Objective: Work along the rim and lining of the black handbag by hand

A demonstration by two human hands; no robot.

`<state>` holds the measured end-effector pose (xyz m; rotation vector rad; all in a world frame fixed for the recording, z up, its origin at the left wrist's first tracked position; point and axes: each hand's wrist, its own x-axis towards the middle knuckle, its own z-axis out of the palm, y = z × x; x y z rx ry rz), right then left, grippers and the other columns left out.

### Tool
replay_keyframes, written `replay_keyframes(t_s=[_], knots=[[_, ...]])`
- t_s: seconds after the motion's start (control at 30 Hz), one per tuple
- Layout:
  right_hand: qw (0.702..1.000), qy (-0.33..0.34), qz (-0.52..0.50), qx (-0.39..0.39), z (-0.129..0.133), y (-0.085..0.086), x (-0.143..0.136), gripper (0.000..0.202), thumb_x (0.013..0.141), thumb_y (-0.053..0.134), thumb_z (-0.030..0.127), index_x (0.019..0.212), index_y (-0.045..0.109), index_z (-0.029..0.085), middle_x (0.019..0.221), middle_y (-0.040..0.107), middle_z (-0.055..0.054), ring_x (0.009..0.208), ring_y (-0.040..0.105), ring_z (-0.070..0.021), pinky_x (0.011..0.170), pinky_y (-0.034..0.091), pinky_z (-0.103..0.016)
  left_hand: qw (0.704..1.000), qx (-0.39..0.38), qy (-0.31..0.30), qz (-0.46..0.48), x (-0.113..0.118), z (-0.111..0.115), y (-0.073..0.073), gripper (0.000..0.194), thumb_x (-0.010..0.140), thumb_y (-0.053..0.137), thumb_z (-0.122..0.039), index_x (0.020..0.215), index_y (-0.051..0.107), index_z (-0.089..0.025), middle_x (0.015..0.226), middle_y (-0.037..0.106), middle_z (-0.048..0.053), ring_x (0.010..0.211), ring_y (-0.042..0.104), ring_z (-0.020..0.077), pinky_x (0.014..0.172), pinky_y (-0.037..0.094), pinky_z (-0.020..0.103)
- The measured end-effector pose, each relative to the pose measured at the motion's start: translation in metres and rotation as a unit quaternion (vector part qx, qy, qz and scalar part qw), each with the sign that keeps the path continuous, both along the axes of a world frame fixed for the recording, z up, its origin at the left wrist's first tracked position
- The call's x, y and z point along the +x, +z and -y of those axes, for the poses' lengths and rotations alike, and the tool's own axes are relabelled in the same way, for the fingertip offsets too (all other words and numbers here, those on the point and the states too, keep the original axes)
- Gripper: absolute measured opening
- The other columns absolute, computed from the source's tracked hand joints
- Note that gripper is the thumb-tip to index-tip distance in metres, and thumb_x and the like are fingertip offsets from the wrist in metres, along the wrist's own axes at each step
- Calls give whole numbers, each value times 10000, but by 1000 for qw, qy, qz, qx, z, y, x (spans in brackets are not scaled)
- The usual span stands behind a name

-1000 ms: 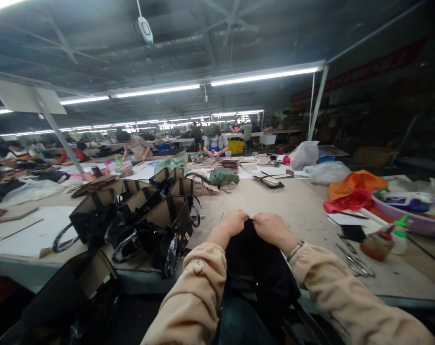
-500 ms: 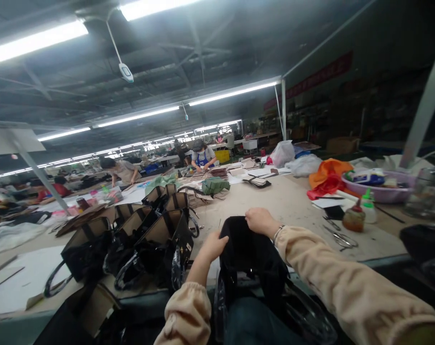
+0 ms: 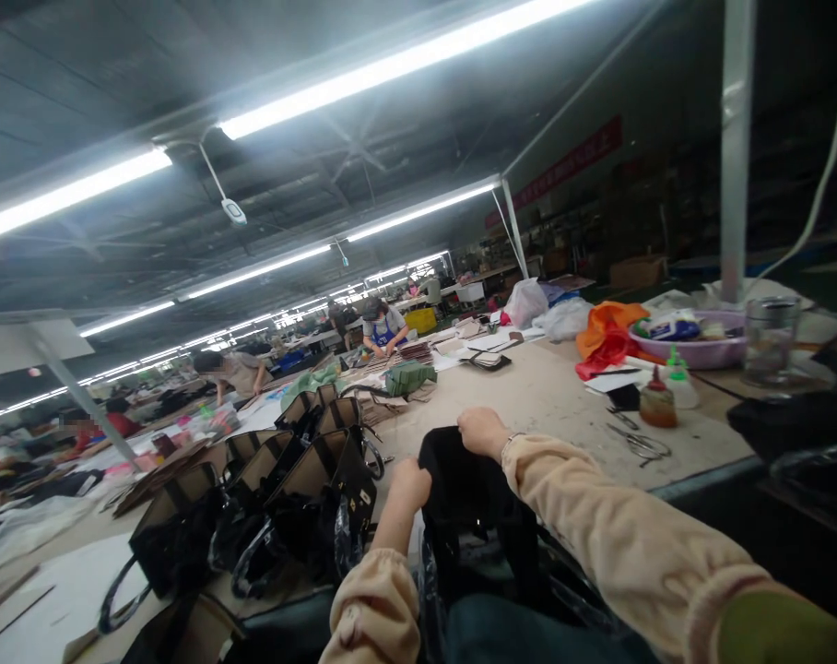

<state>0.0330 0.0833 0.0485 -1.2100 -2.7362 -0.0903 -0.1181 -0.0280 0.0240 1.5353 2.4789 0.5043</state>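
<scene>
A black handbag [image 3: 460,526] stands upright at the table's near edge, its dark inside facing me and its plastic-wrapped handles hanging low. My left hand [image 3: 410,482] grips the left side of its upper rim, fingers closed. On the far top edge, my right hand [image 3: 483,432] pinches the black material, thumb and fingers together. To the left stand several black handbags [image 3: 322,480] with tan insides, their handles wrapped in clear plastic. Another open bag [image 3: 183,632] sits low at the front left.
At right lie scissors [image 3: 643,445], a brown glue bottle [image 3: 658,404], a green-capped bottle [image 3: 681,383], a purple basin [image 3: 726,349] and a glass jar [image 3: 771,341]. Across the table a co-worker in a blue apron [image 3: 383,330] bends over brown pieces. A metal post [image 3: 735,157] rises at right.
The view has turned and tilted, so the surroundings have shifted in the picture. Both hands keep their hold on the black handbag's rim.
</scene>
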Motion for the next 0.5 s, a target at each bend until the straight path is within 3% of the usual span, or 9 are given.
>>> replay_keyframes(t_s=[0.23,0.37,0.43,0.5], knots=[[1000,18,-13,-13,-4,-1,1,296,908,516,354,1069,597,120,1110,600,-97,1027,568,-200,898,460,-420,1000,0,-15,5,-3,-8,9,151,894,551,-236,862,611,-101,913,629,79,939,593,193,865,474,371],[999,39,-17,-9,-11,3,3,286,910,511,360,1018,615,117,1055,626,-89,980,590,-185,874,472,-400,997,-4,-38,61,10,-3,6,96,806,522,-93,804,617,-106,792,650,71,725,627,174,652,490,255],[998,53,-21,-9,-16,3,6,288,909,508,372,982,628,121,1017,643,-81,953,601,-178,861,472,-391,994,-12,-49,92,14,4,3,125,781,504,-93,827,618,-114,700,643,49,575,609,170,529,461,238],[997,67,-33,-12,-19,2,11,288,905,500,371,958,647,129,983,662,-80,939,611,-184,842,470,-382,994,-8,-45,101,11,11,2,93,770,552,-150,822,613,-105,668,632,56,556,606,193,508,458,254]])
